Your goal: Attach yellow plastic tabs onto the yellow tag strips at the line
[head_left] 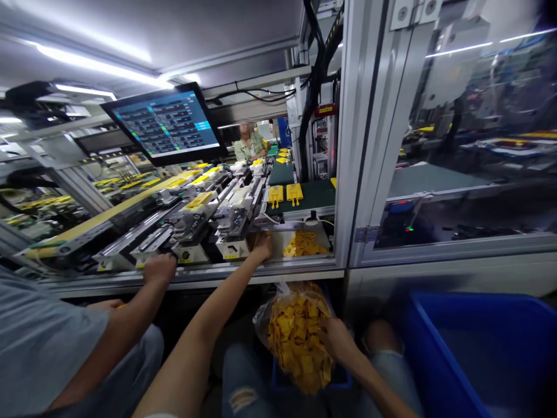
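the left hand [261, 249] crosses the aluminium sill [296, 264], a co-worker's arm [150, 296] near its left.

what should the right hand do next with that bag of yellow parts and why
Probably draw a small handful of yellow parts from the clear plastic bag with the right hand: it is already at the bag's mouth, and the left hand is reaching in beside the loose yellow pile on the machine.

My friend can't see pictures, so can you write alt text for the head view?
A person's right hand touches a plastic bag of yellow pieces while the left hand reaches into an assembly machine. Beside them, a co-worker in a grey shirt rests a hand on its edge.
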{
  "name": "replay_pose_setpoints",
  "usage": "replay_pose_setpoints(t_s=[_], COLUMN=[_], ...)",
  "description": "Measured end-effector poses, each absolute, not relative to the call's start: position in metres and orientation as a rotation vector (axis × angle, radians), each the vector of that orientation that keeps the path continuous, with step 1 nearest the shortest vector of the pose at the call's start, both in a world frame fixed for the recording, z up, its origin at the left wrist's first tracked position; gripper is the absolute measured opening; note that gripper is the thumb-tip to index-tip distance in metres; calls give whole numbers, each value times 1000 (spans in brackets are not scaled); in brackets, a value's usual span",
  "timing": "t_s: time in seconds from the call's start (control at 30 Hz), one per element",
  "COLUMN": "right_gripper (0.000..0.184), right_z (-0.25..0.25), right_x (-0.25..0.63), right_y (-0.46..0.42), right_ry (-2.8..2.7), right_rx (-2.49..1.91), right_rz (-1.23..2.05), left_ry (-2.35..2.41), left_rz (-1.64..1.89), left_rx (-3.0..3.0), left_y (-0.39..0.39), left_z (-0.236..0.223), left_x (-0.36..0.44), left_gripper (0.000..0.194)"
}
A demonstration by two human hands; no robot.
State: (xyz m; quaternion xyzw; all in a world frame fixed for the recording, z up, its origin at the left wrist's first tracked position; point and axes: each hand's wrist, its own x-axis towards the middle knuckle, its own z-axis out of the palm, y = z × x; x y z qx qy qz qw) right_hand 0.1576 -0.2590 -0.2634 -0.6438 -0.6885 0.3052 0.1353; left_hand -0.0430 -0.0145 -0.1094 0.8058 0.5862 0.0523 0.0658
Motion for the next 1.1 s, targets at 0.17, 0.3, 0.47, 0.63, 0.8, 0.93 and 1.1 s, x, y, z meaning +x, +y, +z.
replay_pose_setpoints(t_s=[0.17,0.3,0.47,0.63,0.8,0.93,1.1], right_gripper=[25,26,43,50,50,54,58], right_z=[-254,-247,-253,-261,-245,-221,-196], right_x=[173,181,187,208,227,231,234], right_y=[-272,-289,-311,-326,-319,-307,-298], right_ry=[-1660,-1438,-1183,-940,-679,-569,-598], right_rx=[-1618,-1537,-1470,-1410,-1306,-1242,-1279], right_rz=[863,864,926,938,995,996,824], left_ry=[1562,1542,1696,1684,1265,1073,826], left_rz=[258,651,511,397,421,569,964], left_rx=[2552,2796,2811,2897,3333,3450,3196], left_y=[-18,11,62,42,-3,-10,-43], left_z=[-73,-28,-6,-16,-28,-37,-27], left_x=[0,48,85,88,63,44,33], left_gripper=[23,34,41,83,46,30,36])
